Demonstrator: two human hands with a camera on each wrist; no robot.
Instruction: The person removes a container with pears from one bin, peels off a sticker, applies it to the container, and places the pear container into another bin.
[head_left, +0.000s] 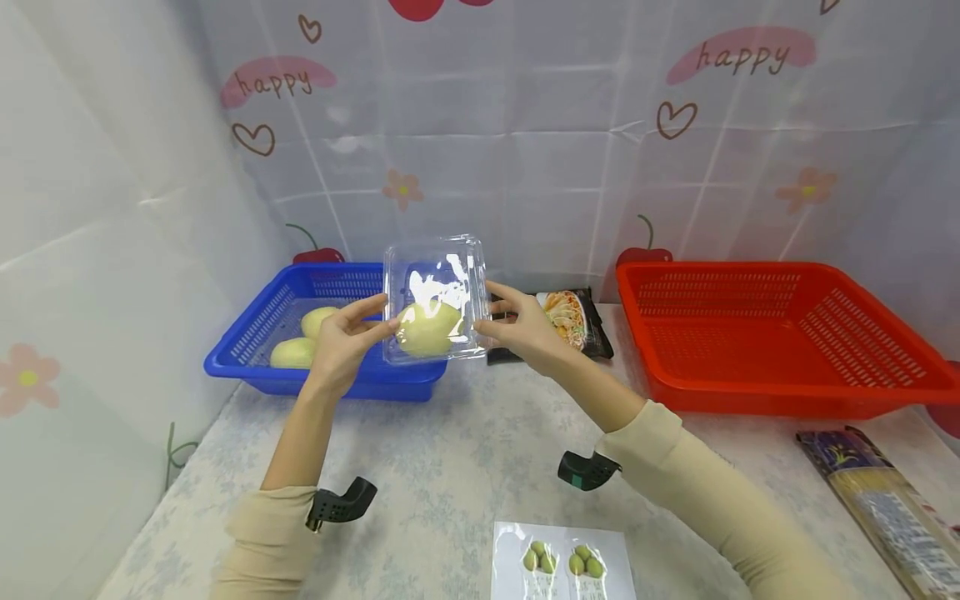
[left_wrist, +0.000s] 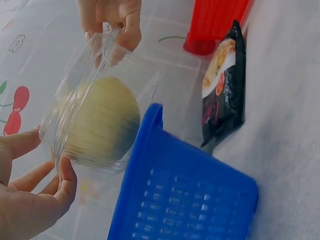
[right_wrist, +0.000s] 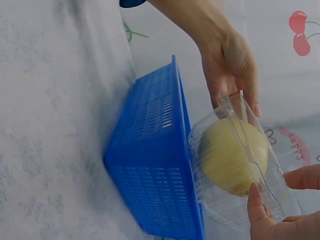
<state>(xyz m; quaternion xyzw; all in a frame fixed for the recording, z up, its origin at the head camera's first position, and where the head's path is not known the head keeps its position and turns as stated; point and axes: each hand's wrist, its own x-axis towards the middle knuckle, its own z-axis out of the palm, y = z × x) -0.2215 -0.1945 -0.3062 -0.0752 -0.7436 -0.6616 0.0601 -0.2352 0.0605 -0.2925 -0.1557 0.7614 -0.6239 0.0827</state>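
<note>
A clear plastic clamshell box (head_left: 411, 260) is held up above the right side of a blue basket (head_left: 375, 385). Inside it lies one pale yellow fruit (head_left: 431, 329), its exact kind unclear. My left hand (head_left: 336, 343) pinches the box's left edge between thumb and fingers. On the opposite edge, my right hand (head_left: 525, 327) grips it the same way. Both wrist views show the box tilted, its lid (right_wrist: 243, 132) lying close against the rim. Two more pale fruits (head_left: 292, 353) sit in the blue basket, with clear plastic around them.
Behind my right hand lies a black noodle packet (head_left: 573, 321). A red basket (head_left: 750, 398) stands at the right, with a long bag of noodles (head_left: 888, 508) in front of it. Near the front edge is a card (head_left: 562, 554) picturing green fruit. Printed curtains hang behind.
</note>
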